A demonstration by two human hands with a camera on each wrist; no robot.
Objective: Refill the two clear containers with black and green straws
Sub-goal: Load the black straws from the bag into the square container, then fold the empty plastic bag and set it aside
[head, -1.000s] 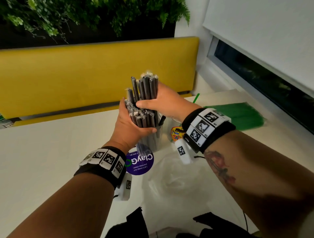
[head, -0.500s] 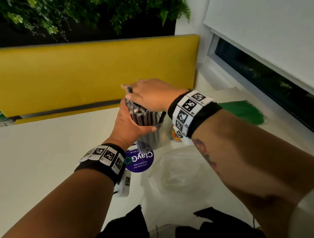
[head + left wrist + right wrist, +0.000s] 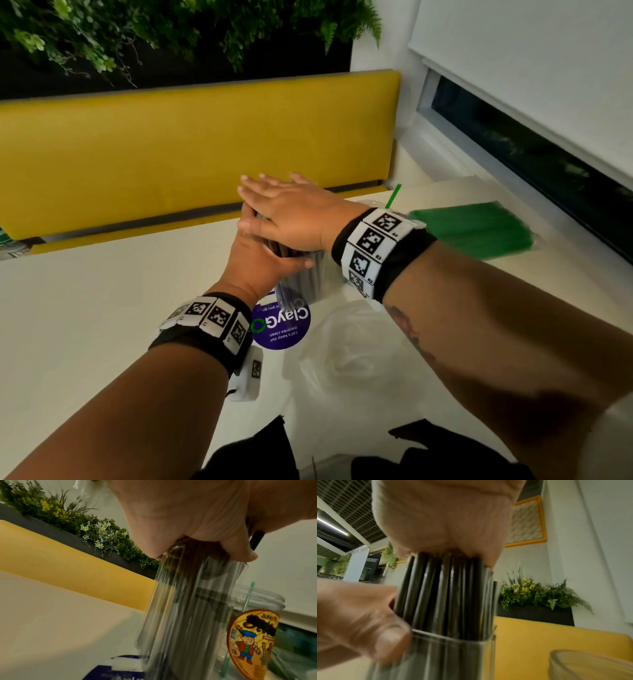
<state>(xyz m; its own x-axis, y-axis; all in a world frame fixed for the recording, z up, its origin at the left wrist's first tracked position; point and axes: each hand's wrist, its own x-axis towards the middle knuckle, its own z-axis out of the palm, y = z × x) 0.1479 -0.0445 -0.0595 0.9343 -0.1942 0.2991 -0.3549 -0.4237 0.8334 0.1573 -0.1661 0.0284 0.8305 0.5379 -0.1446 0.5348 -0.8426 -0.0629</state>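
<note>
A clear container (image 3: 310,279) packed with black straws (image 3: 443,596) stands upright on the table. My left hand (image 3: 258,265) grips it near the rim, and the thumb (image 3: 385,634) lies across the rim. My right hand (image 3: 287,209) lies flat on the straw tops with straight fingers, the palm (image 3: 443,520) pressing on them. The second clear container (image 3: 257,615) has an orange cartoon label and holds a green straw (image 3: 392,196); in the head view my right wrist hides it. A pack of green straws (image 3: 476,229) lies on the table to the right.
A round purple sticker (image 3: 281,327) sits on the white table (image 3: 85,325) under the container. Crumpled clear plastic (image 3: 346,353) lies in front of it. A yellow bench back (image 3: 191,144) runs behind the table, with plants above and a window to the right.
My right hand let go of the black straw bundle, turned palm down on its tops and pushed it down into the container. The left hand kept its grip.
</note>
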